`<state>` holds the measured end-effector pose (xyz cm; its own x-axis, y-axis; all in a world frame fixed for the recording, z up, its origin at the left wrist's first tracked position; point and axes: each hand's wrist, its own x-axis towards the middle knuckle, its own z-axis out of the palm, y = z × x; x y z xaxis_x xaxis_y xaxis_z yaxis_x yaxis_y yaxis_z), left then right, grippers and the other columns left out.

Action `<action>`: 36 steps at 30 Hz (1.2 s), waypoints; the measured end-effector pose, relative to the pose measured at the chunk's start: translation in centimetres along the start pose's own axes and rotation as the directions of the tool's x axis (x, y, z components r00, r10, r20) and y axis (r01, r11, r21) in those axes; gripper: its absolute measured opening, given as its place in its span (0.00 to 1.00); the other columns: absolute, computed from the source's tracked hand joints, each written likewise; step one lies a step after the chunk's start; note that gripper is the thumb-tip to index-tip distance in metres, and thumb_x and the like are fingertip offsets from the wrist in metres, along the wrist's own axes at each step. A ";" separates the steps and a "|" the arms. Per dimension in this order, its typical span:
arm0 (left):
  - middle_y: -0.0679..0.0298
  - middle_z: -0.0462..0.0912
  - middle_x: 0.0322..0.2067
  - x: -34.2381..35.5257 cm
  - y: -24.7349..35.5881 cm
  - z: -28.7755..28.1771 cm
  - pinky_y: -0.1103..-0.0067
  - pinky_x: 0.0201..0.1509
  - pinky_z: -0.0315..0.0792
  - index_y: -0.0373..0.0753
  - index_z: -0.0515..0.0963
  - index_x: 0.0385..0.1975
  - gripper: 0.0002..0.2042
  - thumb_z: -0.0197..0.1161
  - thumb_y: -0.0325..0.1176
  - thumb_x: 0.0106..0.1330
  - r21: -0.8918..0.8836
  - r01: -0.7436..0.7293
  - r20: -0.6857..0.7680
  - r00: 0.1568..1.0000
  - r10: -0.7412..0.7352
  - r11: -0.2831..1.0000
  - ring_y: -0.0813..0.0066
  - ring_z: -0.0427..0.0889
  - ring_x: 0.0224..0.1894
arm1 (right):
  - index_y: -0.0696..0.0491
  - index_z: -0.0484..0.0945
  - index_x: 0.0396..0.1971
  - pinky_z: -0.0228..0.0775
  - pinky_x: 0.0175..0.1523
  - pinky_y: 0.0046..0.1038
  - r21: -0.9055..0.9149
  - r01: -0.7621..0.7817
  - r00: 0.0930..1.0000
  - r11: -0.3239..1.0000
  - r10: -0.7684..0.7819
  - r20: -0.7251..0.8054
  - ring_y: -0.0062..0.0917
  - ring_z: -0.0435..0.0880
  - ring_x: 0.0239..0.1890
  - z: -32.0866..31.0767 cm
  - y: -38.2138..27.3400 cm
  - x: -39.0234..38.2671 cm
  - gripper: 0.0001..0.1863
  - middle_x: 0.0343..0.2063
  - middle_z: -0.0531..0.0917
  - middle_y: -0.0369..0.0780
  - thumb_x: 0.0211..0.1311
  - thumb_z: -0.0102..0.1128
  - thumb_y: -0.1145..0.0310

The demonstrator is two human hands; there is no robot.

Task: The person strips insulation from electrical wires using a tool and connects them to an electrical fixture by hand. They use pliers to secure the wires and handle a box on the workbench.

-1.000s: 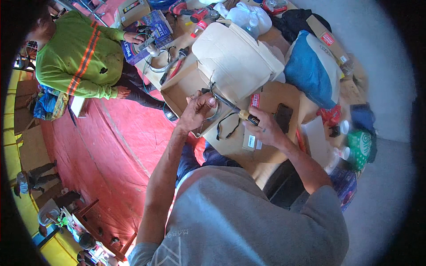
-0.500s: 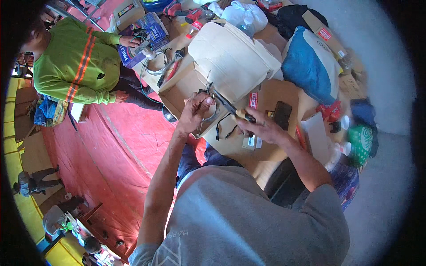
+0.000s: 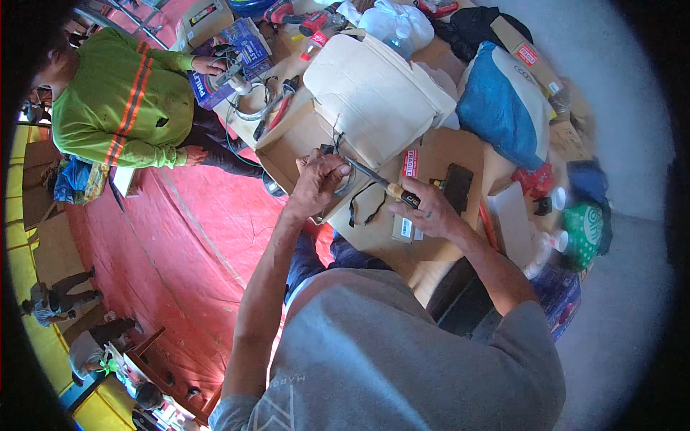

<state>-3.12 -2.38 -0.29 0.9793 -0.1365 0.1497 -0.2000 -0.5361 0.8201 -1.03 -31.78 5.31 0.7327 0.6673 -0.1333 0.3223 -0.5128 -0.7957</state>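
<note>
My left hand (image 3: 315,181) is closed over the open cardboard box (image 3: 282,149), fingers pinched round a small dark piece (image 3: 328,149) with thin black wires. Most of that piece is hidden by the fingers. My right hand (image 3: 434,211) is wrapped round the black end of a long slim tool with a dark shaft and a tan collar (image 3: 394,190). Its shaft slants up and left, and the tip reaches the fingertips of my left hand. Which kind of tool it is, I cannot make out. Short black cables (image 3: 368,208) lie beneath it on the table.
A cream padded cover (image 3: 374,93) stands behind the box. To the right are a dark phone (image 3: 457,188), a blue-and-white sack (image 3: 496,108) and a green patterned bag (image 3: 583,228). At the left, a person in a green shirt (image 3: 126,108) handles something beside a blue box (image 3: 248,47).
My right hand has shifted slightly right and down and the tool has turned in its grip, showing more of its black handle. My left hand has barely moved.
</note>
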 end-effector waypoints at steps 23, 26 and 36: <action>0.63 0.82 0.29 0.0 1.0 0.9 0.66 0.50 0.66 0.41 0.87 0.41 0.07 0.67 0.34 0.70 -0.156 0.162 -0.093 0.980 -0.178 0.974 0.68 0.77 0.38 | 0.53 0.73 0.37 0.74 0.41 0.28 0.613 -0.312 0.917 0.726 0.398 -0.005 0.23 0.79 0.30 2.7 1.8 -1.5 0.17 0.26 0.76 0.33 0.76 0.61 0.54; 0.61 0.83 0.35 0.0 2.1 0.2 0.75 0.41 0.74 0.34 0.85 0.45 0.08 0.68 0.31 0.72 -0.203 0.179 -0.109 0.973 -0.204 0.963 0.75 0.79 0.36 | 0.51 0.72 0.37 0.75 0.41 0.26 0.740 -0.415 0.867 0.529 0.476 0.146 0.17 0.77 0.31 5.1 0.8 -3.2 0.17 0.26 0.75 0.30 0.78 0.59 0.53; 0.61 0.82 0.39 -0.6 1.7 -0.6 0.76 0.46 0.76 0.33 0.85 0.43 0.07 0.70 0.24 0.67 -0.264 0.036 -0.235 0.967 -0.101 0.964 0.74 0.82 0.41 | 0.55 0.72 0.53 0.73 0.54 0.50 0.216 -0.652 0.704 0.727 0.686 -0.185 0.47 0.84 0.48 18.4 5.5 -6.1 0.20 0.42 0.83 0.50 0.76 0.57 0.53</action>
<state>-4.00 -2.67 1.37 0.9743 0.1180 0.1921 -0.1491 -0.3016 0.9417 -14.74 -28.68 -9.11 0.8478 0.0182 -0.5300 -0.3723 -0.6913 -0.6192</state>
